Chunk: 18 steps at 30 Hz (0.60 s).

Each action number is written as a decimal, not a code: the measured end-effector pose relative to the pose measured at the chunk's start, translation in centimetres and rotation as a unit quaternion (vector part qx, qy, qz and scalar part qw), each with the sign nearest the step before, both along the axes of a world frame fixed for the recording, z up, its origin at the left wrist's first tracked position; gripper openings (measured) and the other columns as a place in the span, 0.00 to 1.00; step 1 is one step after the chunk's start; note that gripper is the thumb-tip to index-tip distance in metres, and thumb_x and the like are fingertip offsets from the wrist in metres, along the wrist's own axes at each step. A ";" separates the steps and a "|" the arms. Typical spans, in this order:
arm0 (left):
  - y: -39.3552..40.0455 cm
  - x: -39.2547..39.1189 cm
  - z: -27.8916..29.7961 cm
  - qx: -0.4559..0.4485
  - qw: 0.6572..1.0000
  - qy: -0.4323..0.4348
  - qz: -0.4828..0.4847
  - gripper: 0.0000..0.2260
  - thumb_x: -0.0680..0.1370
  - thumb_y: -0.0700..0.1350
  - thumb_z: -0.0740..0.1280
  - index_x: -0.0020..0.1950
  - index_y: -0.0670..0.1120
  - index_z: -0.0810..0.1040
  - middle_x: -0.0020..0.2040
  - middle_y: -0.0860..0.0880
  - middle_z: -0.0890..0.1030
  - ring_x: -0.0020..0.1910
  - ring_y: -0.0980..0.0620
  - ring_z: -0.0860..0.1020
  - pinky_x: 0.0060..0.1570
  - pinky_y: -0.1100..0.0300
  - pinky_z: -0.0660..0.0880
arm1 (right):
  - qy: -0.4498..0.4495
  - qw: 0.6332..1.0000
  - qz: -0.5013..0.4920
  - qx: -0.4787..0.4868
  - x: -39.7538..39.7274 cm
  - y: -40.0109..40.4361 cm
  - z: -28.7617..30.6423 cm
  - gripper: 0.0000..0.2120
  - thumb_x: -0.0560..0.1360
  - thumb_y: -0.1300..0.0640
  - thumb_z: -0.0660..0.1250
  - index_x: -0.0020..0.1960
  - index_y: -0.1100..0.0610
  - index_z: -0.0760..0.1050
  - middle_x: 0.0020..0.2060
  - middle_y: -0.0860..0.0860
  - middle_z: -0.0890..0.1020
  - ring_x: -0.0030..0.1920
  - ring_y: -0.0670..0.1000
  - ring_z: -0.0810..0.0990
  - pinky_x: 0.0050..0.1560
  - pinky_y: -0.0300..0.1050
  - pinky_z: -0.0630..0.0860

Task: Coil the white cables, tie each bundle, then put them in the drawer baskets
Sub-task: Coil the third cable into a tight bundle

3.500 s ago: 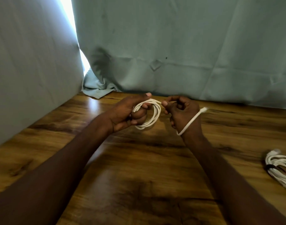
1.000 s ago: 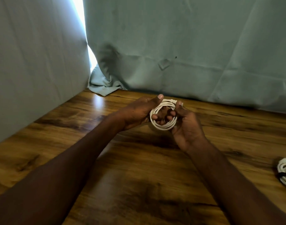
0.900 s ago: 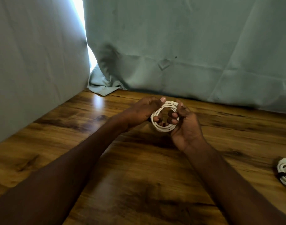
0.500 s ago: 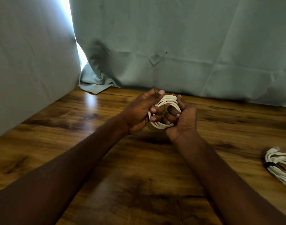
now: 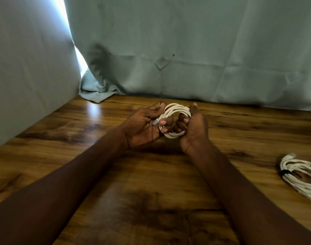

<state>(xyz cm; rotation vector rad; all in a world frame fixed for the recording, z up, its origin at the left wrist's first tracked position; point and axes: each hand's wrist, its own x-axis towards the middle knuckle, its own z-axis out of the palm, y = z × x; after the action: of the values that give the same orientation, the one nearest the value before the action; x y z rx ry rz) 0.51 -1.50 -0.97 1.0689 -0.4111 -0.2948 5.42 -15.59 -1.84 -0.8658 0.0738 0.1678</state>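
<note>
Above the middle of the brown wood-grain table (image 5: pixel 151 200), the left hand (image 5: pixel 142 126) and right hand (image 5: pixel 195 128) both curl their fingers round a small coil of white cable (image 5: pixel 174 110). A second white cable bundle bound with a black tie (image 5: pixel 299 175) lies at the table's right edge.

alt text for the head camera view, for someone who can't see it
Two bare hands hold a small coil of white cable above a wooden table: the left hand and right hand grip opposite sides. A second white cable bundle, banded with a dark tie, lies at the right edge; pale cloth hangs behind.
</note>
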 end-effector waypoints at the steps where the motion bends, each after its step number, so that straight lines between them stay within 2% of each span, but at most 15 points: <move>1: 0.1 0.1 -0.2 -0.003 1.000 0.006 0.006 0.14 0.86 0.42 0.53 0.47 0.46 0.76 0.35 0.46 0.70 0.34 0.48 0.69 0.43 0.55 0.70 | -0.024 0.999 0.010 -0.018 0.1 -0.2 0.0 0.18 0.86 0.46 0.58 0.41 0.53 0.70 0.20 0.46 0.67 0.17 0.44 0.60 0.22 0.35 0.59; 4: 0.7 -0.1 -0.4 0.004 1.000 0.016 -0.009 0.13 0.85 0.41 0.54 0.50 0.43 0.78 0.35 0.45 0.71 0.35 0.48 0.71 0.43 0.55 0.75 | -0.052 0.994 0.075 -0.053 0.4 -0.6 -0.4 0.17 0.84 0.46 0.62 0.41 0.55 0.70 0.21 0.47 0.66 0.20 0.45 0.61 0.28 0.40 0.59; 6: 1.2 -0.4 0.0 0.034 0.999 0.018 -0.032 0.15 0.85 0.40 0.53 0.56 0.39 0.78 0.37 0.43 0.71 0.36 0.47 0.73 0.45 0.55 0.77 | -0.041 0.993 0.090 -0.069 0.3 -0.5 -0.5 0.15 0.80 0.46 0.65 0.44 0.58 0.75 0.21 0.47 0.69 0.23 0.49 0.67 0.34 0.44 0.63; 8: 1.4 -0.6 0.4 0.066 0.996 0.015 -0.050 0.15 0.85 0.39 0.50 0.62 0.35 0.73 0.39 0.41 0.69 0.39 0.44 0.72 0.47 0.53 0.76 | -0.066 0.988 0.073 -0.116 -0.5 -0.2 -0.3 0.12 0.75 0.45 0.69 0.43 0.55 0.79 0.23 0.48 0.74 0.35 0.59 0.76 0.43 0.54 0.71; 9: 1.4 -0.6 0.6 0.075 0.995 0.013 -0.057 0.15 0.84 0.38 0.49 0.64 0.35 0.71 0.39 0.41 0.69 0.40 0.42 0.72 0.48 0.52 0.75 | -0.090 0.984 0.063 -0.140 -0.8 0.0 -0.2 0.12 0.74 0.46 0.70 0.43 0.54 0.79 0.25 0.50 0.76 0.39 0.62 0.78 0.44 0.58 0.73; 10: 1.3 -0.6 0.7 0.077 0.995 0.013 -0.064 0.16 0.84 0.38 0.48 0.65 0.35 0.70 0.40 0.41 0.70 0.40 0.41 0.72 0.50 0.51 0.74 | -0.117 0.979 0.047 -0.158 -1.1 0.0 -0.1 0.12 0.77 0.47 0.70 0.44 0.56 0.78 0.26 0.52 0.78 0.37 0.62 0.80 0.39 0.59 0.77; 12: 1.2 -0.7 0.6 0.059 0.995 0.027 -0.070 0.17 0.83 0.39 0.48 0.62 0.35 0.72 0.40 0.41 0.71 0.42 0.41 0.74 0.54 0.49 0.72 | -0.175 0.967 0.000 -0.184 -1.7 0.1 0.2 0.12 0.83 0.52 0.66 0.47 0.60 0.73 0.30 0.58 0.78 0.26 0.58 0.80 0.27 0.52 0.78; 14: 0.8 -0.8 0.2 0.008 0.995 0.058 -0.081 0.19 0.83 0.41 0.48 0.62 0.36 0.75 0.40 0.43 0.73 0.44 0.42 0.76 0.58 0.49 0.72 | -0.233 0.941 -0.065 -0.237 -1.4 0.0 0.3 0.13 0.85 0.52 0.64 0.48 0.61 0.72 0.31 0.60 0.77 0.22 0.54 0.79 0.22 0.42 0.74; 16: 0.1 -0.8 -0.2 -0.045 0.992 0.078 -0.087 0.18 0.85 0.44 0.49 0.63 0.37 0.76 0.39 0.45 0.73 0.46 0.44 0.76 0.60 0.49 0.73 | -0.262 0.924 -0.101 -0.258 -0.9 -0.1 0.2 0.14 0.85 0.49 0.64 0.45 0.57 0.72 0.31 0.59 0.77 0.24 0.54 0.78 0.22 0.38 0.69; 18: -0.5 -0.5 -0.5 -0.062 0.993 0.067 -0.071 0.18 0.86 0.45 0.50 0.60 0.38 0.77 0.38 0.47 0.72 0.39 0.48 0.75 0.57 0.49 0.74 | -0.271 0.916 -0.107 -0.275 -0.8 0.1 0.0 0.14 0.83 0.44 0.65 0.43 0.51 0.73 0.34 0.63 0.81 0.30 0.62 0.81 0.28 0.42 0.71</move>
<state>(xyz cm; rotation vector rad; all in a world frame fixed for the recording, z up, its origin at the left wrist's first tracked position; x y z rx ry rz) -0.01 -1.99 -1.50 0.8937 -0.3815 -0.4594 4.61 -15.47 -1.87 -1.4318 -0.3189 -0.3205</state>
